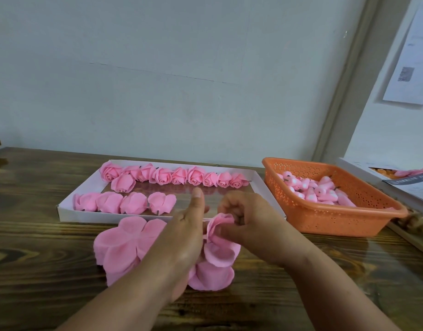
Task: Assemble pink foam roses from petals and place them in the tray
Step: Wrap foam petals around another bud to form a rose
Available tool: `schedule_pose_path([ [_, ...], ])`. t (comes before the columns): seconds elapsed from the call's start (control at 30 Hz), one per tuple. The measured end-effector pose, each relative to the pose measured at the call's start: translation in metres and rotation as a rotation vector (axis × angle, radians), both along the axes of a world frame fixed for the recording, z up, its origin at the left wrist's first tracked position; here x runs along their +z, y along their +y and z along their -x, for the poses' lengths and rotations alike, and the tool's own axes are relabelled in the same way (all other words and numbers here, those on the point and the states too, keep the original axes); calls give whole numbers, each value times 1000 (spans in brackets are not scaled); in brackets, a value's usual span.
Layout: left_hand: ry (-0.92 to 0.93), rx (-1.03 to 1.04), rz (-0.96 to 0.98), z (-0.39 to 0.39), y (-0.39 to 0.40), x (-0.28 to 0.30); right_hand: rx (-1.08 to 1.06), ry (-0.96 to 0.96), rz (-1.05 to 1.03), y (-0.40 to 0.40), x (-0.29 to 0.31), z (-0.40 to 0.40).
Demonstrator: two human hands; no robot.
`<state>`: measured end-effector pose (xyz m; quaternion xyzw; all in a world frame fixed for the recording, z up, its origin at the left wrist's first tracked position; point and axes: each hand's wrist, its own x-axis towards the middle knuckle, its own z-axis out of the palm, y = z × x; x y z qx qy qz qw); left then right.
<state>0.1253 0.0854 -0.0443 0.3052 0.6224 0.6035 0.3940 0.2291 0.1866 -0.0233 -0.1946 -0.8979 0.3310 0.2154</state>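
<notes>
Your right hand (pixel 239 211) pinches the top edge of a pink petal sheet (pixel 217 249), curling it up and inward. Your left hand (pixel 186 232) is beside it with the thumb straight up. It presses against the sheet's left side, but you can't tell whether its fingers grip anything, they're hidden behind the palm. The sheet sits between both hands, touching both, at the near edge of the bench (pixel 38 271). It runs roughly toward and away from you, the curled end pointing at the tray (pixel 69 211), the flat lobes pointing back at you.

A second flat petal sheet (pixel 124 244) lies just left of the left hand.

The tray is directly beyond your hands, long axis left-right, with finished roses (pixel 172 176) along the far wall and four more roses (pixel 124 203) near the front. The orange basket (pixel 349 218) of rose cores (pixel 318 189) is to the right, so the right hand is nearer to it. The next move is likely rolling toward the tray.
</notes>
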Motion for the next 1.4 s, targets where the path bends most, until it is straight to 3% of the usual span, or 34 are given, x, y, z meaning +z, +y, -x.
schedule_pose_path([
  [0.07, -109, -58, -34, 5, 0, 1, -6, 50, 65, 1, 1, -3],
  [0.33, -197, -189, -41, 8, -3, -5, -15, 156, 267, 8, -4, -10],
  [0.73, -185, -135, -47, 7, 3, -17, -121, 138, 214, -3, -6, 0],
  [1.0, -218, -112, -44, 15, 0, -13, 86, 20, 377, 5, 4, -12],
  [1.4, -153, -287, 18, 20, -8, -8, 221, 30, 328, 15, 1, -17],
])
